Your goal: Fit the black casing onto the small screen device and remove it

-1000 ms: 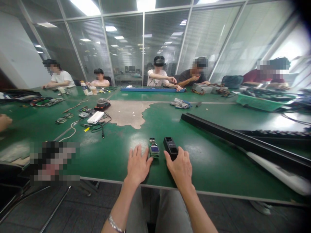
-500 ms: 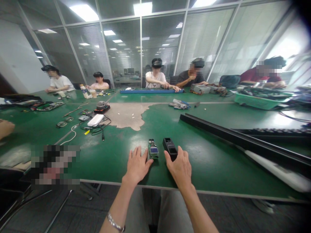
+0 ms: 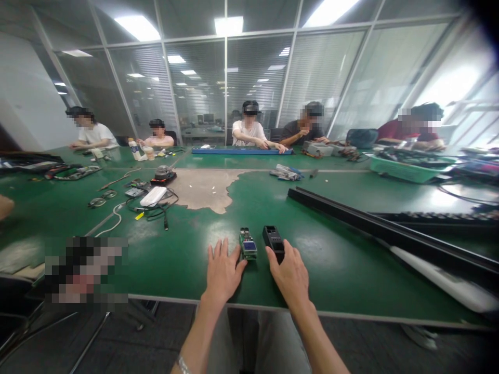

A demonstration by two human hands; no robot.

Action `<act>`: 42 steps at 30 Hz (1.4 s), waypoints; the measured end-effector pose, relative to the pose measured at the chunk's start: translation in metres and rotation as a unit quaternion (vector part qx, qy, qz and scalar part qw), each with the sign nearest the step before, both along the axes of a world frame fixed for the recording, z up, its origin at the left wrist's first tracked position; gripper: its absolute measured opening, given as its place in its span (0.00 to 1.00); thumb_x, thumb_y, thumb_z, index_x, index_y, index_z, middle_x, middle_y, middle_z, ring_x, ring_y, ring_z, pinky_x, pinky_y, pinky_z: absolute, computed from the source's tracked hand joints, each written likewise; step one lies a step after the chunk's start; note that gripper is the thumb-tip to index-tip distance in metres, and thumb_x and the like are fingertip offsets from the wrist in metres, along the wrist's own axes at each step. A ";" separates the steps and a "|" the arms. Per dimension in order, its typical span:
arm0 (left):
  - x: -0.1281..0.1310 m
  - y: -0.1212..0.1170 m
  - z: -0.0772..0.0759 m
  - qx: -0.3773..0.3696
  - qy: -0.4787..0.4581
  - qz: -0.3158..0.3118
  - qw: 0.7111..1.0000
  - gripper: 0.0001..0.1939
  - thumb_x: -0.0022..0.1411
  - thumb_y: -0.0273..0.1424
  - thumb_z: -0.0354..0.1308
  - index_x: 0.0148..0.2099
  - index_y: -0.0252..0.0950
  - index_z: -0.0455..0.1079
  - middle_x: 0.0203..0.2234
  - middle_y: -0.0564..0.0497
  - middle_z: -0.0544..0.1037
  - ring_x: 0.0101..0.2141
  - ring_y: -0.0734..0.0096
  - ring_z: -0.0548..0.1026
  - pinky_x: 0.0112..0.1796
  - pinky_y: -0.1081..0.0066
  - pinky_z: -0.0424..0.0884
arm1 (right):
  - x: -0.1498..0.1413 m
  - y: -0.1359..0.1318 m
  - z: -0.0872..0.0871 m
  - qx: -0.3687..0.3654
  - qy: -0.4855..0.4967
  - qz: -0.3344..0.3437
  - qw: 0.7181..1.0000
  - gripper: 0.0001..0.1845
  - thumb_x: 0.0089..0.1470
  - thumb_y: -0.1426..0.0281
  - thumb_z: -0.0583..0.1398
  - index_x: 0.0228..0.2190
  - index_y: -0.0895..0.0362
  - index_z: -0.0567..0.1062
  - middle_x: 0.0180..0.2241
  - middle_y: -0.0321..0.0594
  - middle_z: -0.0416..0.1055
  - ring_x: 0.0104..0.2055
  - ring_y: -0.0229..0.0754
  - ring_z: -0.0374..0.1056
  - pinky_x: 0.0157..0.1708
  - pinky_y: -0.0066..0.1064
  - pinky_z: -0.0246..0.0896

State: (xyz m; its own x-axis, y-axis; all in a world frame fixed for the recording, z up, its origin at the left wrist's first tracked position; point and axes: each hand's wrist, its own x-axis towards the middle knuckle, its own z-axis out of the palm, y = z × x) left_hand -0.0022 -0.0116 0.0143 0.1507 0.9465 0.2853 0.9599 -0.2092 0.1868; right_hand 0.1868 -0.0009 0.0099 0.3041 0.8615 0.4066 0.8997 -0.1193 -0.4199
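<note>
My left hand (image 3: 223, 271) lies palm down near the table's front edge, fingers spread and holding nothing. Just right of its index finger and thumb is a small green circuit board (image 3: 248, 247) with a rectangular display, lying face up. My right hand (image 3: 290, 271) rests around the near end of a narrow black plastic housing (image 3: 272, 238) with cut-out openings. Its thumb is at the housing's left side and its fingers are at the right, apart. The housing lies flat beside the board, a small gap between them. Whether the right fingers press on it is hard to see.
Long black rails (image 3: 351, 218) and a white bar (image 3: 440, 278) lie at right. A white box (image 3: 153, 196) with cables and eyeglasses (image 3: 102, 198) are at left. Gloves (image 3: 286, 172) and a green basket (image 3: 401, 169) sit farther back. Several people sit across the table.
The view has shifted slightly, so the table and items appear a little lower. Both hands, the circuit board and the black housing keep nearly the same places relative to each other.
</note>
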 end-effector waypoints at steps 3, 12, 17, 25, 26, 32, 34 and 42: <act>0.000 0.000 -0.002 0.002 -0.002 0.000 1.000 0.27 0.70 0.50 0.40 0.65 0.47 0.60 0.65 0.43 0.60 0.65 0.49 0.55 0.61 0.43 0.48 | -0.002 -0.001 -0.001 0.002 -0.008 -0.001 1.000 0.33 0.61 0.53 0.51 0.58 0.64 0.63 0.48 0.53 0.70 0.46 0.51 0.70 0.41 0.36 0.63; 0.000 0.000 -0.003 0.012 0.001 0.002 1.000 0.27 0.70 0.49 0.39 0.66 0.48 0.59 0.64 0.43 0.61 0.64 0.49 0.56 0.61 0.43 0.49 | 0.005 0.003 -0.009 0.033 0.047 0.017 0.998 0.32 0.60 0.53 0.51 0.56 0.65 0.66 0.50 0.56 0.72 0.50 0.54 0.70 0.48 0.40 0.63; 0.001 0.000 -0.004 0.017 0.005 0.004 1.000 0.27 0.71 0.49 0.40 0.65 0.47 0.60 0.65 0.44 0.60 0.64 0.49 0.56 0.61 0.43 0.49 | 0.009 0.005 -0.009 0.050 0.093 0.013 0.994 0.33 0.60 0.53 0.51 0.56 0.65 0.67 0.53 0.57 0.71 0.53 0.56 0.69 0.52 0.44 0.62; 0.002 0.001 -0.003 0.009 0.014 0.007 1.000 0.26 0.70 0.48 0.42 0.65 0.47 0.59 0.65 0.44 0.60 0.64 0.49 0.55 0.61 0.42 0.48 | 0.000 0.006 0.006 0.081 0.121 0.035 0.989 0.34 0.59 0.52 0.51 0.56 0.65 0.68 0.52 0.56 0.72 0.51 0.54 0.70 0.53 0.43 0.62; 0.002 0.001 -0.003 0.010 0.013 0.006 1.000 0.26 0.70 0.48 0.42 0.66 0.48 0.59 0.65 0.44 0.60 0.64 0.49 0.55 0.61 0.42 0.48 | -0.002 0.005 0.009 0.086 0.124 0.039 0.988 0.34 0.60 0.52 0.51 0.56 0.65 0.68 0.52 0.56 0.72 0.51 0.54 0.70 0.53 0.43 0.62; 0.003 0.000 -0.003 0.008 0.009 0.007 1.000 0.25 0.70 0.47 0.44 0.65 0.48 0.59 0.65 0.44 0.60 0.64 0.49 0.55 0.61 0.41 0.48 | -0.018 0.002 0.026 0.097 0.128 0.067 0.985 0.33 0.61 0.53 0.51 0.56 0.65 0.68 0.52 0.56 0.72 0.49 0.52 0.71 0.51 0.41 0.62; 0.003 0.000 -0.002 0.008 0.009 0.009 1.000 0.25 0.70 0.47 0.45 0.65 0.48 0.60 0.65 0.44 0.60 0.64 0.49 0.55 0.61 0.41 0.48 | -0.024 0.002 0.030 0.101 0.125 0.081 0.984 0.33 0.61 0.53 0.51 0.56 0.64 0.68 0.52 0.56 0.72 0.50 0.51 0.71 0.52 0.41 0.62; 0.002 -0.001 -0.001 0.007 0.009 0.010 1.000 0.24 0.70 0.46 0.45 0.64 0.48 0.60 0.65 0.45 0.61 0.64 0.49 0.55 0.61 0.41 0.48 | -0.049 0.000 0.038 0.071 0.065 0.089 0.991 0.30 0.62 0.55 0.50 0.56 0.63 0.66 0.51 0.55 0.72 0.50 0.52 0.70 0.49 0.40 0.62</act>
State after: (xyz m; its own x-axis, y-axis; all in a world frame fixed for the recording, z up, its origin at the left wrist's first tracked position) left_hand 0.0003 -0.0124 0.0134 0.1377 0.9451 0.2962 0.9670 -0.1930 0.1662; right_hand 0.1380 -0.0012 0.0481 0.2105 0.8429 0.4952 0.8387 0.1045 -0.5345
